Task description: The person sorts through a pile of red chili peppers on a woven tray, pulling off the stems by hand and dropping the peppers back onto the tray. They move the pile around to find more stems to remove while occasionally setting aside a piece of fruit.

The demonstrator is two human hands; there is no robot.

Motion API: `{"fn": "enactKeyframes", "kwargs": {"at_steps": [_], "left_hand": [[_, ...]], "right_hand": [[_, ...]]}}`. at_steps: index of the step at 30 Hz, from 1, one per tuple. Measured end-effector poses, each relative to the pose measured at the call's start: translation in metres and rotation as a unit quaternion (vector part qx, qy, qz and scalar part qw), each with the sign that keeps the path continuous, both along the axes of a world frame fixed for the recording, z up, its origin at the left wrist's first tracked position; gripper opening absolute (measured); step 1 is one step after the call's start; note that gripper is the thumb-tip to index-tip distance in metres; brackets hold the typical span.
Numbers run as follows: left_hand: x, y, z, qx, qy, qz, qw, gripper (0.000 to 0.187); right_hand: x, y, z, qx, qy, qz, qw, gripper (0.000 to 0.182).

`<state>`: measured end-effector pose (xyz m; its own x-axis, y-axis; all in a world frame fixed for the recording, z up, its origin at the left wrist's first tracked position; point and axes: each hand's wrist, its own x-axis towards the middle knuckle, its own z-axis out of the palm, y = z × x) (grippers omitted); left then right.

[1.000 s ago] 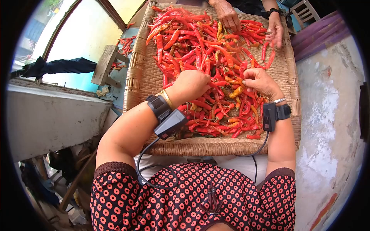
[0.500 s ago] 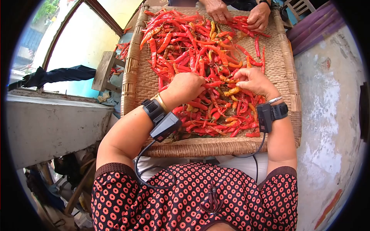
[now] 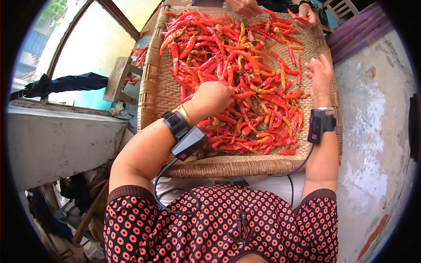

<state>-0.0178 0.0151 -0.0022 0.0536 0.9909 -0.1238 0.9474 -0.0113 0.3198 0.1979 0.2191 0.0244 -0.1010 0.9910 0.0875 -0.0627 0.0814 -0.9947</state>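
Chillies (image 3: 219, 57), mostly red, some orange, heaped on woven tray (image 3: 245, 167), spilling toward its right side. Left hand (image 3: 212, 101) clenched over the heap near tray's middle; can't tell if a chilli is in it. Right hand (image 3: 320, 83) released, fingers spread, at tray's right edge. Co-worker's hands at tray's far edge: one (image 3: 306, 16) holds a red chilli (image 3: 297, 16), other (image 3: 244, 7) partly cut off, grasp unclear.
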Motion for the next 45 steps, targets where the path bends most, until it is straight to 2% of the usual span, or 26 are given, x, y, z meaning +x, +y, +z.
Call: {"fn": "enactKeyframes", "kwargs": {"at_steps": [1, 2, 3, 4, 5, 6, 7, 9, 10, 14, 17, 20, 24, 26, 27, 29, 30, 32, 33, 35, 36, 37, 39, 41, 43, 45], "left_hand": [[0.0, -0.001, 0.0, 0.0, 0.0, 0.0, 1.0, 0.018], [0.001, -0.001, 0.001, 0.002, 0.006, -0.001, 1.0, 0.019], [0.001, 0.0, 0.001, 0.003, 0.012, -0.002, 1.0, 0.019], [0.001, -0.001, 0.002, 0.003, 0.012, -0.002, 1.0, 0.019], [0.001, -0.001, 0.003, 0.008, 0.01, -0.003, 1.0, 0.019], [0.001, -0.001, 0.003, 0.012, 0.008, -0.003, 1.0, 0.019], [0.001, -0.001, 0.003, 0.012, 0.008, -0.003, 1.0, 0.019], [0.001, -0.001, 0.003, 0.009, 0.007, -0.003, 1.0, 0.019], [0.001, -0.001, 0.003, 0.01, 0.007, -0.004, 1.0, 0.019], [0.002, -0.001, 0.009, 0.011, 0.002, 0.002, 1.0, 0.019], [0.0, -0.001, 0.006, 0.025, -0.022, 0.012, 0.999, 0.018], [0.0, -0.001, 0.008, 0.037, -0.044, 0.021, 0.998, 0.018], [-0.001, -0.001, 0.007, 0.054, -0.06, 0.031, 0.996, 0.016], [-0.001, 0.0, 0.008, 0.052, -0.07, 0.042, 0.995, 0.016], [-0.001, 0.0, 0.007, 0.05, -0.081, 0.051, 0.994, 0.015], [-0.001, 0.0, 0.008, 0.047, -0.09, 0.053, 0.993, 0.015], [-0.001, 0.0, 0.009, 0.044, -0.098, 0.055, 0.993, 0.015], [0.0, -0.001, 0.009, 0.044, -0.108, 0.057, 0.992, 0.015], [0.0, -0.001, 0.009, 0.045, -0.118, 0.06, 0.99, 0.015], [-0.001, 0.0, 0.008, 0.052, -0.129, 0.062, 0.988, 0.015], [0.0, 0.0, 0.009, 0.058, -0.141, 0.064, 0.986, 0.015], [-0.001, 0.0, 0.01, 0.058, -0.14, 0.064, 0.986, 0.015], [0.001, 0.0, 0.014, 0.056, -0.159, 0.081, 0.982, 0.014], [0.0, 0.001, 0.013, 0.062, -0.166, 0.079, 0.981, 0.014], [0.0, 0.001, 0.011, 0.068, -0.173, 0.077, 0.98, 0.014], [-0.001, 0.001, 0.01, 0.069, -0.182, 0.08, 0.978, 0.014]], "right_hand": [[-0.002, -0.003, -0.003, 0.0, 0.0, 0.0, 1.0, 0.031], [-0.003, -0.006, -0.005, -0.003, -0.132, 0.092, 0.987, 0.031], [-0.004, -0.008, -0.008, -0.005, -0.259, 0.181, 0.949, 0.03], [-0.006, -0.009, -0.02, 0.128, -0.329, 0.235, 0.905, 0.031], [-0.007, -0.01, -0.029, 0.258, -0.391, 0.282, 0.837, 0.031], [-0.013, -0.023, -0.023, 0.273, -0.439, 0.284, 0.807, 0.034], [-0.017, -0.027, -0.028, 0.273, -0.439, 0.284, 0.807, 0.034], [-0.021, -0.033, -0.045, 0.379, -0.445, 0.256, 0.77, 0.036], [-0.02, -0.036, -0.049, 0.36, -0.475, 0.259, 0.76, 0.034], [-0.021, -0.036, -0.05, 0.349, -0.491, 0.282, 0.747, 0.029], [-0.022, -0.035, -0.038, 0.276, -0.506, 0.309, 0.756, 0.019], [-0.017, -0.035, -0.039, 0.316, -0.497, 0.343, 0.732, 0.015], [-0.011, -0.024, -0.022, 0.296, -0.503, 0.379, 0.718, 0.015], [-0.003, -0.016, -0.009, 0.221, -0.453, 0.399, 0.766, 0.013], [0.001, -0.011, -0.006, 0.221, -0.453, 0.399, 0.766, 0.013], [0.007, -0.002, -0.001, -0.003, -0.254, 0.355, 0.9, 0.019], [0.005, -0.002, 0.001, -0.003, -0.254, 0.354, 0.9, 0.019], [0.0, -0.001, 0.004, -0.007, -0.066, 0.121, 0.99, 0.029], [0.002, 0.0, 0.001, -0.007, -0.066, 0.121, 0.99, 0.029], [0.005, 0.003, -0.009, 0.049, -0.266, 0.127, 0.954, 0.036], [0.003, -0.002, -0.011, 0.092, -0.33, 0.184, 0.921, 0.035], [0.001, -0.007, -0.012, 0.092, -0.329, 0.185, 0.922, 0.035], [-0.008, -0.022, -0.015, 0.201, -0.389, 0.379, 0.815, 0.032], [-0.016, -0.033, -0.027, 0.269, -0.442, 0.347, 0.782, 0.03], [-0.021, -0.041, -0.026, 0.275, -0.451, 0.327, 0.784, 0.025], [-0.022, -0.041, -0.027, 0.264, -0.498, 0.346, 0.75, 0.019]]}}
